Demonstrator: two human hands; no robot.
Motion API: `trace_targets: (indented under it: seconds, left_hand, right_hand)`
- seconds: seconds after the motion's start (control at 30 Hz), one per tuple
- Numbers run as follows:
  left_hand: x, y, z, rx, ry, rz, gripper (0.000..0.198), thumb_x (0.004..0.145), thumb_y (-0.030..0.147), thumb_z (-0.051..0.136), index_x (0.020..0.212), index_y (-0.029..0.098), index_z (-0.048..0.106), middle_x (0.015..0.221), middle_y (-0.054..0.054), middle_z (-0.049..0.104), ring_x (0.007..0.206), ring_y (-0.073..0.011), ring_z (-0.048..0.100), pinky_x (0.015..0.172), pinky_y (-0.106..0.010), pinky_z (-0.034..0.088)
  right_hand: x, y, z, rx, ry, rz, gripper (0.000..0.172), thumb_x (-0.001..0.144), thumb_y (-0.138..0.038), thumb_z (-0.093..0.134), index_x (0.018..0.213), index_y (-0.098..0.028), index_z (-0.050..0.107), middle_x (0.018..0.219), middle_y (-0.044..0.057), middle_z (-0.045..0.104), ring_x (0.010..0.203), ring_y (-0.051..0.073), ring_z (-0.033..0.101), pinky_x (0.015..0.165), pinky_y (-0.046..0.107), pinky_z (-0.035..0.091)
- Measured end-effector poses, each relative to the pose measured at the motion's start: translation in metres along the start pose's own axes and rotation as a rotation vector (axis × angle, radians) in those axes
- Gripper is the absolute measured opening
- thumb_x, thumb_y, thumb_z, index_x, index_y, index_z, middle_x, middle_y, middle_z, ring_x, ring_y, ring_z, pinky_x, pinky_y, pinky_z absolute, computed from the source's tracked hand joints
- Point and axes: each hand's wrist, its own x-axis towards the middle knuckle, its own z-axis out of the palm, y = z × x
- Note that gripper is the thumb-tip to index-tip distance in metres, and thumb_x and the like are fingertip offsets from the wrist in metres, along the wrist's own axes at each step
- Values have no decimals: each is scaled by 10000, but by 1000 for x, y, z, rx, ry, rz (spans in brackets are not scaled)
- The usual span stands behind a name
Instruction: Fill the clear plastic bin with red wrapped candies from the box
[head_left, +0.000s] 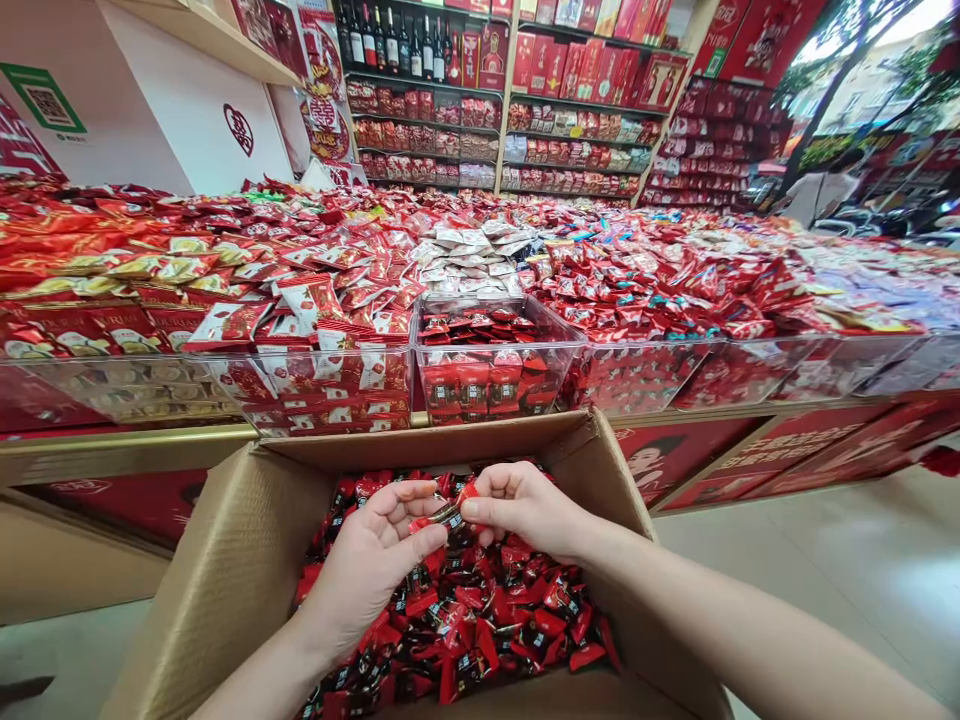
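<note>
Between my two hands is a small wrapped candy [451, 516] with a dark middle and red ends. My right hand [529, 512] pinches its right end between thumb and fingers. At the left end, the curled fingers and thumb of my left hand [371, 560] close around the wrapper. Both hands are over an open cardboard box [199, 580]. Inside the box lies a heap of loose red-and-black wrapped candies [487, 625], partly hidden under my hands and forearms.
Beyond the box, a clear plastic bin [551, 365] holds similar red-and-black packets. Other clear bins [637, 375] heaped with red packets [330, 305] line the counter. Shelves [504, 110] with bottles and red boxes stand behind. Tiled floor [817, 560] shows at right, and a person [821, 195] outside.
</note>
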Motion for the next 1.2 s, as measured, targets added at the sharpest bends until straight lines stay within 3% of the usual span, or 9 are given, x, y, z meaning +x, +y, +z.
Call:
trace_targets:
  seconds: [0.2, 0.33, 0.4, 0.5, 0.6, 0.77, 0.93, 1.07, 1.2]
  left_hand:
    - [-2, 5, 0, -53, -20, -55, 340, 697, 255, 646, 1009, 222, 515, 833, 21, 650, 775, -99, 588, 716, -197, 460]
    - [0, 0, -2, 67, 4, -91, 215, 652, 275, 681, 817, 167, 595, 609, 36, 613, 548, -89, 565, 558, -202, 467]
    - [-1, 0, -2, 52, 25, -76, 178, 660, 285, 673, 778, 170, 607, 647, 34, 614, 560, -89, 570, 563, -203, 466]
    - [-4, 5, -2, -134, -100, -185, 288, 777, 411, 500, 990, 228, 565, 888, -10, 629, 740, -157, 612, 639, -263, 477]
    - [-6, 10, 0, -261, -182, -274, 304, 807, 350, 484, 1088, 235, 502, 882, -17, 629, 731, -130, 605, 629, -227, 464]
    - [-1, 4, 1, -95, 0, -53, 241, 707, 208, 636, 928, 203, 541, 828, 19, 639, 809, -103, 580, 729, -195, 456]
    - [2, -6, -2, 75, 30, 45, 260, 640, 222, 691, 859, 188, 555, 785, 30, 640, 774, -90, 574, 721, -166, 457]
    - [1, -5, -5, 65, 60, 51, 294, 621, 262, 697, 865, 189, 550, 772, 26, 653, 750, -96, 585, 670, -156, 465]
    - [1, 1, -9, 126, 120, 43, 321, 711, 329, 601, 983, 196, 493, 692, 22, 652, 594, -87, 574, 513, -151, 432]
  right_hand:
    - [0, -2, -3, 84, 64, -24, 275, 637, -368, 647, 632, -119, 532, 512, -27, 542, 438, 58, 489, 436, 181, 336]
    - [1, -1, -3, 60, 77, -63, 234, 648, -344, 646, 715, -128, 584, 565, -24, 559, 474, 56, 486, 470, 192, 373]
    - [0, -2, -3, 57, 86, -119, 207, 658, -324, 641, 754, -143, 612, 611, -21, 572, 502, 58, 491, 502, 204, 401]
    - [-1, -5, -3, -41, 90, -293, 142, 672, -284, 631, 757, -172, 652, 715, 6, 600, 634, 98, 540, 622, 254, 445]
    - [-2, -6, -1, -141, 73, -413, 116, 676, -255, 626, 767, -198, 670, 871, 34, 596, 812, 139, 545, 744, 284, 435]
    - [0, -4, 0, 154, 90, -112, 327, 695, -385, 588, 962, -197, 580, 855, 29, 577, 617, 95, 535, 556, 271, 465]
    - [1, 3, -1, -25, 9, -38, 289, 622, -378, 656, 692, -121, 543, 552, -21, 549, 478, 68, 487, 469, 204, 394]
    - [-2, -9, -4, -299, 71, -222, 221, 667, -344, 621, 662, -126, 582, 557, -17, 555, 507, 77, 483, 490, 207, 383]
    - [-12, -69, -23, -566, 276, -533, 141, 722, -301, 575, 750, -174, 629, 701, -3, 612, 630, 101, 530, 588, 229, 422]
